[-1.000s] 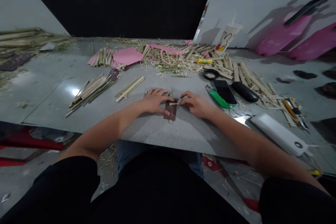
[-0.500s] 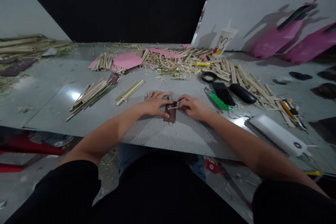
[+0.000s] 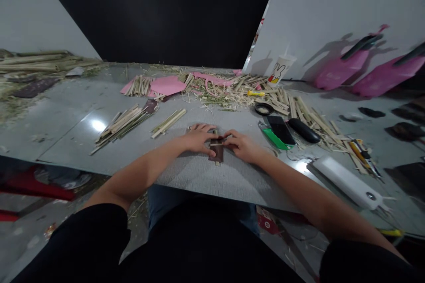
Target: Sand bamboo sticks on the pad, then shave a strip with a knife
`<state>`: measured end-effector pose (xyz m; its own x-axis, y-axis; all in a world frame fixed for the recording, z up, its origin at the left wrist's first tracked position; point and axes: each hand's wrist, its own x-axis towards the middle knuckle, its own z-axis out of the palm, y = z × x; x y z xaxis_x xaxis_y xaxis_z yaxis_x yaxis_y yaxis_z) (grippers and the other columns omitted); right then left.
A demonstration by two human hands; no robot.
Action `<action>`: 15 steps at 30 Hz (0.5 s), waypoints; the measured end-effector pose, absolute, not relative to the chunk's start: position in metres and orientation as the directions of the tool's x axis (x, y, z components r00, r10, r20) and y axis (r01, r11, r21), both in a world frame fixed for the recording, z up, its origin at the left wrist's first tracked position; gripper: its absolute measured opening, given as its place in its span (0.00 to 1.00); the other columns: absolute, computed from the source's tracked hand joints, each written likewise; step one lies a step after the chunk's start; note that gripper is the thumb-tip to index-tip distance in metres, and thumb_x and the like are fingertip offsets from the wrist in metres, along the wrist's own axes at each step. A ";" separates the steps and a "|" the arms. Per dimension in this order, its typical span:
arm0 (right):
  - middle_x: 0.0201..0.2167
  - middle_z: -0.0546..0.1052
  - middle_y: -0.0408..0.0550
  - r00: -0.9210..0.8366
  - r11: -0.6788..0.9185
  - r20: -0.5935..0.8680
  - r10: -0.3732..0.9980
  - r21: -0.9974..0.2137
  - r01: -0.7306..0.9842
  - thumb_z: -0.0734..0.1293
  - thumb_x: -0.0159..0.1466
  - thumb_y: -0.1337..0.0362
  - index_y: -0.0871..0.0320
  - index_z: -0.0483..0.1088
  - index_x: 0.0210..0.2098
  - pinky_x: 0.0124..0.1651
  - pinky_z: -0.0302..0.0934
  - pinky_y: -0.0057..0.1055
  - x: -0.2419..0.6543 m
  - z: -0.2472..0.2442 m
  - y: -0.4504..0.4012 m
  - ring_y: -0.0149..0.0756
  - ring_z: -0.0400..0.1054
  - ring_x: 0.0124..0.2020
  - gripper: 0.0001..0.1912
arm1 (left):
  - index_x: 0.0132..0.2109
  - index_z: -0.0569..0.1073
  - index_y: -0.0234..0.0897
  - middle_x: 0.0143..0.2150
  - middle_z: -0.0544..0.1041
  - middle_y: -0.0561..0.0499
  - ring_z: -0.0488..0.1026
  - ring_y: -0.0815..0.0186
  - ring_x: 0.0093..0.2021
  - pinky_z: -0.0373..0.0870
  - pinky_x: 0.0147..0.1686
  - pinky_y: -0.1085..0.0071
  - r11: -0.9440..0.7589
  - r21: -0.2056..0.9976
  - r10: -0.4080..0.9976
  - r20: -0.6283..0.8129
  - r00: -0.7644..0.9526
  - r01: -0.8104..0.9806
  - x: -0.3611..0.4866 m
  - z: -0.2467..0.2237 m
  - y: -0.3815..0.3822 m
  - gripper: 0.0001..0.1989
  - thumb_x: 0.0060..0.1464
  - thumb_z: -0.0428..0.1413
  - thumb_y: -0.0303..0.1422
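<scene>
My left hand (image 3: 199, 139) lies with fingers spread on the grey work surface, its thumb and fingertips at the edge of a dark brown sheet (image 3: 217, 154) that looks like sandpaper. Across that sheet runs a thin pale bamboo strip (image 3: 216, 144), its right end pinched by the thumb and fingers of my right hand (image 3: 241, 145). Another pale strip (image 3: 217, 163) pokes out beneath the sheet's near edge; most of it is covered.
Left of my hands lie a small group of bamboo strips (image 3: 168, 123) and a larger bundle (image 3: 121, 126). Shavings and pink paper (image 3: 168, 85) cover the back. To the right are a phone (image 3: 280, 129), a black case (image 3: 303, 130), cutters (image 3: 364, 157) and a white device (image 3: 345, 181).
The strip in my right hand has turned from slanting to nearly level across the brown sheet. The head view has shifted slightly, so the scene sits lower.
</scene>
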<state>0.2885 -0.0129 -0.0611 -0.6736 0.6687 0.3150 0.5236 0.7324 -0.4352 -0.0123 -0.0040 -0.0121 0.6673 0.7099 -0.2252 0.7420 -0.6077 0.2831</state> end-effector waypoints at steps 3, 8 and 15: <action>0.63 0.83 0.53 -0.678 0.731 0.306 0.669 -0.437 0.524 0.68 0.76 0.73 0.48 0.90 0.52 0.59 0.79 0.43 0.288 -0.063 -0.013 0.42 0.84 0.51 0.19 | 0.85 0.70 0.59 0.95 0.51 0.46 0.48 0.35 0.92 0.44 0.89 0.33 -0.603 0.277 0.713 -0.232 0.662 0.748 -0.011 -0.012 -0.004 0.50 0.63 0.70 0.65; 0.64 0.80 0.57 -0.635 0.706 0.323 0.702 -0.436 0.558 0.69 0.76 0.72 0.50 0.90 0.48 0.62 0.79 0.49 0.296 -0.062 -0.004 0.45 0.82 0.53 0.17 | 0.85 0.71 0.60 0.94 0.52 0.44 0.49 0.37 0.92 0.45 0.89 0.34 -0.603 0.290 0.714 -0.218 0.665 0.743 -0.011 -0.008 -0.007 0.49 0.64 0.70 0.65; 0.65 0.77 0.58 -0.632 0.703 0.327 0.702 -0.462 0.541 0.68 0.76 0.74 0.49 0.91 0.49 0.67 0.77 0.53 0.292 -0.062 -0.011 0.49 0.81 0.59 0.20 | 0.85 0.71 0.59 0.95 0.52 0.45 0.48 0.36 0.93 0.44 0.89 0.32 -0.599 0.311 0.710 -0.220 0.669 0.737 -0.013 -0.008 -0.008 0.49 0.64 0.69 0.65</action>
<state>0.2922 -0.0112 -0.0625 -0.6324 0.7020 0.3275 0.5407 0.7028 -0.4623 -0.0125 -0.0078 -0.0082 0.6695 0.7095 -0.2200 0.7375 -0.5993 0.3113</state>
